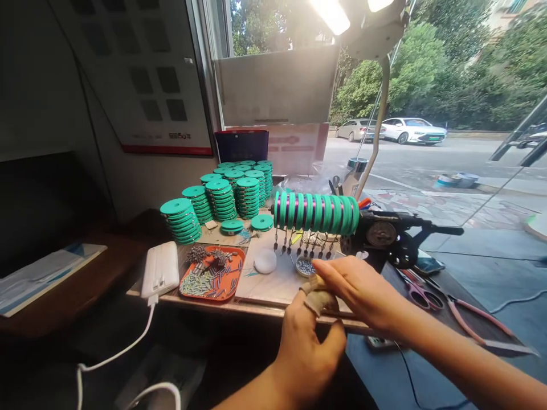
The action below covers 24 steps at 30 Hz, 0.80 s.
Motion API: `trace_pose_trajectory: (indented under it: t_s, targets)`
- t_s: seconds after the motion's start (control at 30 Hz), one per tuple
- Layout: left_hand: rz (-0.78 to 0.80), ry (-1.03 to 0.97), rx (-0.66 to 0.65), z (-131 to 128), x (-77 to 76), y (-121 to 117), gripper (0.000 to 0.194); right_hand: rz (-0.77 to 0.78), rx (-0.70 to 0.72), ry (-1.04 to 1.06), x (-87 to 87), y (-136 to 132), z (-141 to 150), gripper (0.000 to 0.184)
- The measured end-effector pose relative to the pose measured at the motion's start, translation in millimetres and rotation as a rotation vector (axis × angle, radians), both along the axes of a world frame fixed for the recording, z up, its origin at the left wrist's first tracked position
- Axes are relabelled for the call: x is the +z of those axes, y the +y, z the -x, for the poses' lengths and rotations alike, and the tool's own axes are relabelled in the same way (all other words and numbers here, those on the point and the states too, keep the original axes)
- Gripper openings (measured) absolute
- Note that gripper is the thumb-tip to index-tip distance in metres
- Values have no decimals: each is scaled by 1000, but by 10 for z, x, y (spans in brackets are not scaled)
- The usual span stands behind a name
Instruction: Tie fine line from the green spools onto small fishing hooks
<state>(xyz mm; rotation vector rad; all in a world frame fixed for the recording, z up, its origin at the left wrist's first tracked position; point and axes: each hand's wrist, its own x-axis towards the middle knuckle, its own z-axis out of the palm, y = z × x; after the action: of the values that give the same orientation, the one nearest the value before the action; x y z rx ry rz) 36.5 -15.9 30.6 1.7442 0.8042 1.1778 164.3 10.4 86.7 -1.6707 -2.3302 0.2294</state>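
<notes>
Right hand (359,285) meets left hand (305,347) below the spools (325,213)

Their fingers come together at the front edge of the bench (273,295); whether anything is pinched between them, I cannot tell. Just beyond, the spools sit on the winder (382,233), their row running left to right, swivels (329,254) hanging beneath. The right hand is nearer. The wooden bench also bears a tray (236,257) and green stacks (222,200); past it lies a street (384,158).
</notes>
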Motion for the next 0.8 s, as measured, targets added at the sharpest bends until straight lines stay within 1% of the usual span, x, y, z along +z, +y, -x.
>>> trace_pose_trajectory:
  t_s: [0.07,0.13,0.27,0.4,0.47,0.53,0.57,0.6,0.63,0.67,0.7,0.73,0.77,0.8]
  targets:
    - [99,17,66,-21,16,-9,25,-128,-98,-132,-64,77,70,59]
    - [158,12,108,-42,14,-10,25,-178,-134,-175,-138,124,100,54]
    - [160,41,133,-88,-4,-37,21,-260,-126,-235,-230,159,82,49]
    - [179,67,119,-81,-3,-36,18,-327,-115,-250,-206,162,81,49]
    - [213,27,98,-6,-2,-14,11,-354,-95,-249,-172,107,51,48]
    - [266,-51,76,112,-12,14,4,-415,-52,-232,-174,-18,-59,43]
    - [294,-97,48,176,-24,25,7,-458,-30,-215,-204,-106,-150,41]
    - [309,-152,52,234,-44,32,9,-514,-25,-192,-258,-204,-265,41]
    - [325,-201,49,280,-70,34,12,-552,-48,-163,-336,-304,-397,42]
    - [343,-246,42,311,-102,28,16,-530,-125,-147,-433,-394,-540,41]
    - [375,-294,37,325,-137,15,19,-463,-296,-142,-540,-467,-684,38]
    - [420,-345,27,324,-174,-2,22,-358,-461,-149,-649,-515,-822,37]
    - [474,-401,21,309,-210,-22,23,-238,-594,-147,-749,-534,-946,37]
    - [532,-456,21,287,-242,-42,24,-145,-650,-134,-832,-524,-1052,37]
